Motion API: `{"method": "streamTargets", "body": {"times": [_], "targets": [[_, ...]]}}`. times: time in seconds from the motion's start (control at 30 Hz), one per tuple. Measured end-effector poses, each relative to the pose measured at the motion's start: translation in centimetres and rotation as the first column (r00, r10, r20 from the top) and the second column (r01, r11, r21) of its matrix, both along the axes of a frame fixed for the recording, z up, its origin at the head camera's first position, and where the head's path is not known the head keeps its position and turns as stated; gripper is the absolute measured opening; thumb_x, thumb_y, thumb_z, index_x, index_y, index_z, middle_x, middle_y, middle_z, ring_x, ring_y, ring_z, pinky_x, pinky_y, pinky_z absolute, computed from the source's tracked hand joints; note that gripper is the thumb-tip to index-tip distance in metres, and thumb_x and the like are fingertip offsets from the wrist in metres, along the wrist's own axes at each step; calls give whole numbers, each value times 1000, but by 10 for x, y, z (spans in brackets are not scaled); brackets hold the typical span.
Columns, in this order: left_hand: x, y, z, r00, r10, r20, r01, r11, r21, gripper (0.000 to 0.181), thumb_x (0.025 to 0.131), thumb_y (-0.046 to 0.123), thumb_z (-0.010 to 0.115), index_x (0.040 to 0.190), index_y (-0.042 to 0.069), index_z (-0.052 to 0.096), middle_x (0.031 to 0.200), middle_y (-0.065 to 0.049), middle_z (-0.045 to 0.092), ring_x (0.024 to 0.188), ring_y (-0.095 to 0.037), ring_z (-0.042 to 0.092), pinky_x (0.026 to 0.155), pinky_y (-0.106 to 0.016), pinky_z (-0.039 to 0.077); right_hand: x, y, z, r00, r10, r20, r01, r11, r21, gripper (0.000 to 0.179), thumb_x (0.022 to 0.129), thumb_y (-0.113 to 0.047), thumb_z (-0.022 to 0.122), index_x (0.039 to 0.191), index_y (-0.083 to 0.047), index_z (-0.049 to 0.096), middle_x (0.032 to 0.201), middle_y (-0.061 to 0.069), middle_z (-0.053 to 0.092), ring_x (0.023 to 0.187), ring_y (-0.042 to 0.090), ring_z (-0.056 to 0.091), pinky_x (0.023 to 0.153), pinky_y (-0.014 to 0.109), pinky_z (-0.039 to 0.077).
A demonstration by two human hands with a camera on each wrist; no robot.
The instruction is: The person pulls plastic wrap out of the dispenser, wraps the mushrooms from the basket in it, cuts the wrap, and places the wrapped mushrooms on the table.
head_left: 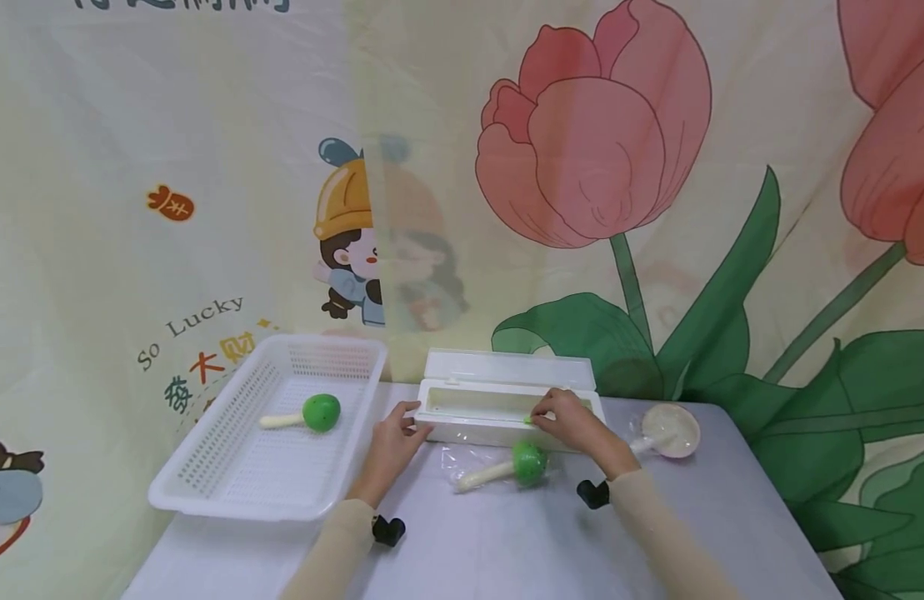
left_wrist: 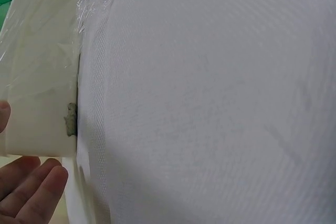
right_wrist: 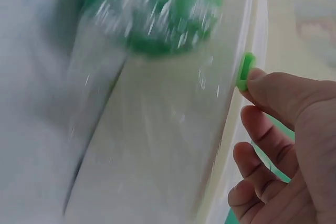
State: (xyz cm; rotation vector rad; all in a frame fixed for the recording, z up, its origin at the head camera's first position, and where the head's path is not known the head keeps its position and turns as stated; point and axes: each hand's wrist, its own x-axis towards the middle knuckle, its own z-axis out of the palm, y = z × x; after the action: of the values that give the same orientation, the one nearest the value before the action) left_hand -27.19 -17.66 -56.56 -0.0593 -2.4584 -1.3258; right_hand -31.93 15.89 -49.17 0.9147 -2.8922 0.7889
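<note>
A white cling film dispenser (head_left: pixel 472 433) stands with its lid raised at the back of the table. My left hand (head_left: pixel 390 446) grips its left end; in the left wrist view, fingertips (left_wrist: pixel 50 182) lie against that end. At the dispenser's front edge, my right hand (head_left: pixel 577 427) pinches a small green slide cutter (right_wrist: pixel 245 70) between thumb and forefinger. Clear film hangs down the front. A maraca (head_left: pixel 529 464) with a green head and cream handle lies in the film before the dispenser, between my hands.
On the left stands a white perforated basket (head_left: pixel 207 492) holding another green maraca (head_left: pixel 322 413). To the right of the dispenser lies a pale round-headed object with a handle (head_left: pixel 671 431), partly covered by clear film. A printed curtain (head_left: pixel 432 125) hangs behind the white-covered table (head_left: pixel 506 550).
</note>
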Motion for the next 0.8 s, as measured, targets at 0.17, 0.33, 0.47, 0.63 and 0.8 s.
{"method": "streamTargets", "body": {"times": [0.17,0.33,0.47,0.63,0.8], "targets": [[0,1,3,1000,4,-3,-4,1000,0,45,88,17,83,127,6,64,104,-26,75,85,-29,77,70,-32,63,4,35,1,1000,-29,-6,29,1000,9,11,96,-9,71,100,-5,80,94,3,68,87,17,59,75,31,52],[2,2,6,1000,6,9,-6,1000,-1,45,88,16,82,127,5,63,104,-27,75,86,-30,77,71,-34,63,9,60,4,993,-115,40,112,992,57,13,97,-10,70,104,-6,80,100,6,66,92,18,57,78,33,53],[2,2,5,1000,1,14,-1,1000,-3,44,89,17,82,127,5,63,105,-27,75,87,-30,77,71,-35,63,12,74,6,989,-145,20,142,986,90,13,96,-8,70,104,-5,80,97,5,65,89,18,56,74,31,52],[2,0,4,1000,10,13,-10,1000,-3,44,89,16,82,127,5,64,103,-25,76,86,-29,76,71,-35,63,14,82,8,992,-128,16,126,986,114,16,98,-9,69,108,-2,78,95,5,63,86,16,56,72,29,52],[3,-1,5,1000,-5,19,5,1000,-4,45,89,18,82,128,5,63,101,-23,77,85,-28,76,71,-36,63,16,91,8,983,-178,45,170,974,152,18,98,-8,67,112,0,77,99,7,67,89,18,61,76,34,57]]}}
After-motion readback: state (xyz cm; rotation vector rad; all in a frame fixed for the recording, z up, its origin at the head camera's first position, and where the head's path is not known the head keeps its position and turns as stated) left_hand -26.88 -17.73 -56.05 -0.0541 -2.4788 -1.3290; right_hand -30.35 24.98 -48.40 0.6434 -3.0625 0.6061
